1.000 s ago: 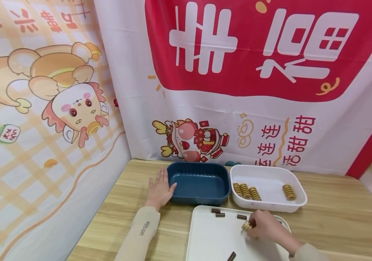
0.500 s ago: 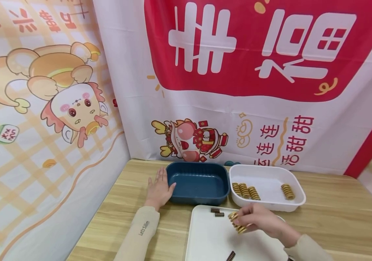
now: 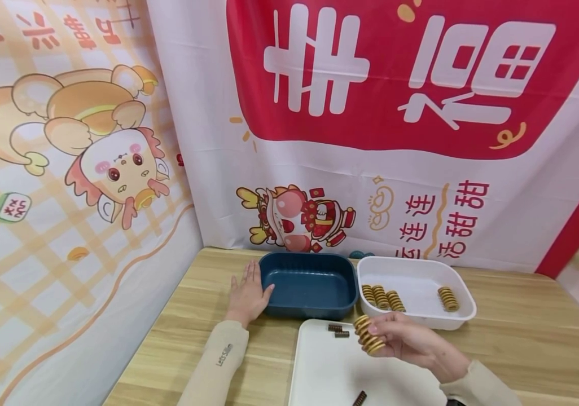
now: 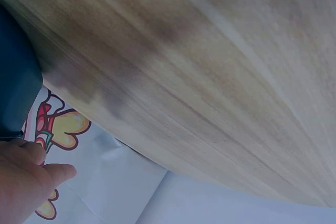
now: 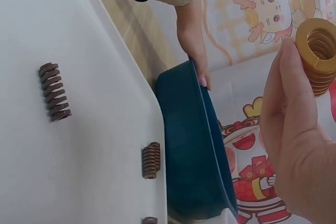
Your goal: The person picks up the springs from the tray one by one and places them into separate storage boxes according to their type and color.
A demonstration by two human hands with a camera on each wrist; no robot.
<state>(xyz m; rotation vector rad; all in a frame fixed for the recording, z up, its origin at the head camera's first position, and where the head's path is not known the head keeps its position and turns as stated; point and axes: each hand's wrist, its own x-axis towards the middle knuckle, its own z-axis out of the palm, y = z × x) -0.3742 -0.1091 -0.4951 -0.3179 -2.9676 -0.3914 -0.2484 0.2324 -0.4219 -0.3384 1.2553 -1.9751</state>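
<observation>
My right hand (image 3: 408, 341) pinches a yellow coil spring (image 3: 369, 335) between thumb and fingers, held up above the white tray (image 3: 315, 361). The right wrist view shows the spring's ring-shaped end (image 5: 318, 45) beyond the fingertips. On the tray lie small brown springs: a pair near the far edge, with one spring (image 3: 342, 334) in front, and another spring (image 3: 359, 398) closer to me. My left hand (image 3: 249, 295) rests against the left side of the blue bin (image 3: 310, 312), fingers extended along its wall and thumb at the rim. In the left wrist view, the left hand (image 4: 29, 182) is partly cut off.
Right of the blue bin stands a white bin (image 3: 416, 321). Several yellow springs (image 3: 381, 296) lie at its left, and one yellow spring (image 3: 448, 299) at its right. Both bins stand on a wooden table (image 3: 518, 327) against a printed cloth (image 3: 208, 169).
My right hand has lifted the yellow spring from the tray and moved it left and away from me, turning it into clearer view. My left hand has stayed at the blue bin.
</observation>
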